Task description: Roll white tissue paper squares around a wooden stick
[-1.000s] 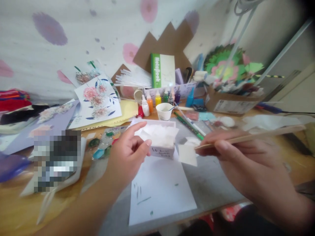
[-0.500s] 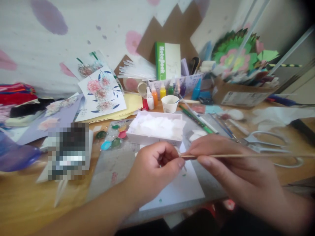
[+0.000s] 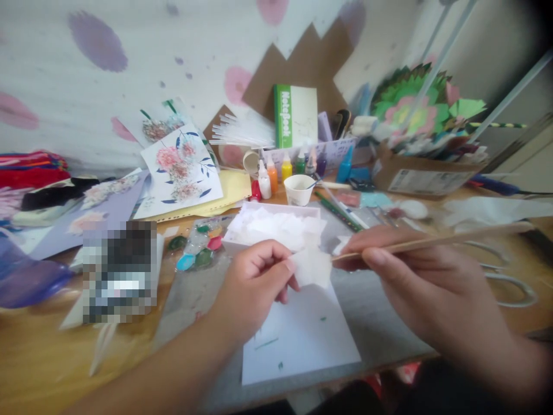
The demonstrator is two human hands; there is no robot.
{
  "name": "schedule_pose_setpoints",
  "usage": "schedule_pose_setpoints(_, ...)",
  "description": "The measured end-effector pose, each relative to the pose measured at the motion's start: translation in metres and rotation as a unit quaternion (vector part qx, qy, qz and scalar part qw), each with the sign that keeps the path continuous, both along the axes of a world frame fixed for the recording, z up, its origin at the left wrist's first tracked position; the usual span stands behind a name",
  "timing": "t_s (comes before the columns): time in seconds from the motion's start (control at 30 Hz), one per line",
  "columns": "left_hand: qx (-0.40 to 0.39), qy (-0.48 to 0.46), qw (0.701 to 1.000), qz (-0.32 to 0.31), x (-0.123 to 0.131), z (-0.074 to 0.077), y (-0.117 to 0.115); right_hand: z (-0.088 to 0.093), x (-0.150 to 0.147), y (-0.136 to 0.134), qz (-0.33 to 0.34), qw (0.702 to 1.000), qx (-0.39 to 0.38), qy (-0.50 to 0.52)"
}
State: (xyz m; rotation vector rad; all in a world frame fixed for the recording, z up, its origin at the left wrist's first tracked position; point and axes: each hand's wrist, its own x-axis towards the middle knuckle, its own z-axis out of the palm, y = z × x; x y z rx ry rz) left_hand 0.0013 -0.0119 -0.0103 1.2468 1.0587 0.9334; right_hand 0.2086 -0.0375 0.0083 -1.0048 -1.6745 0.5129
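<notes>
Left of the white box [image 3: 233,248] lies a palette [image 3: 203,246] with green, blue and red patches. The box itself is filled with pale paper scraps [image 3: 276,225]. Just in front of it, the left hand [image 3: 263,276] pinches the left edge of a thin white paper piece [image 3: 311,270] between thumb and fingers. That piece hangs in the air before the box's right end, above a marked white sheet [image 3: 298,351]. Behind the box stands a paper cup [image 3: 297,193]. To the right of the box, the right hand [image 3: 415,276] grips a slim wooden stick [image 3: 458,237] narrowly near its tip, which meets the piece's right edge; whether it presses or only touches, I cannot tell. Farther right, scissors [image 3: 516,294] lie partly hidden behind that hand.

A light pinch at the very margin should suit such flimsy-looking paper; steadying the left fingers and guiding the tip gently would probably avoid creases or tears.
</notes>
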Motion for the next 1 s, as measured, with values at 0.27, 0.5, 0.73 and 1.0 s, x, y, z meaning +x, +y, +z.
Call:
schedule_pose_setpoints(0.27, 0.032, 0.014, 0.993, 0.114, -0.012, -0.002, 0.018, 0.003, 0.008, 0.003, -0.019, 0.996, -0.045, 0.068)
schedule_pose_setpoints(0.5, 0.076, 0.060, 0.983, 0.157, -0.010, 0.005, 0.021, 0.005, 0.009, 0.000, -0.027, 0.995, -0.047, 0.084)
schedule_pose_setpoints(0.73, 0.149, 0.030, 0.987, -0.047, -0.002, 0.001, -0.003, 0.001, 0.002, -0.007, 0.058, 0.984, -0.079, 0.147)
schedule_pose_setpoints(1.0, 0.016, -0.020, 0.995, -0.095, 0.002, -0.002, -0.004, -0.003, -0.003, -0.008, 0.104, 0.979, -0.087, 0.151)
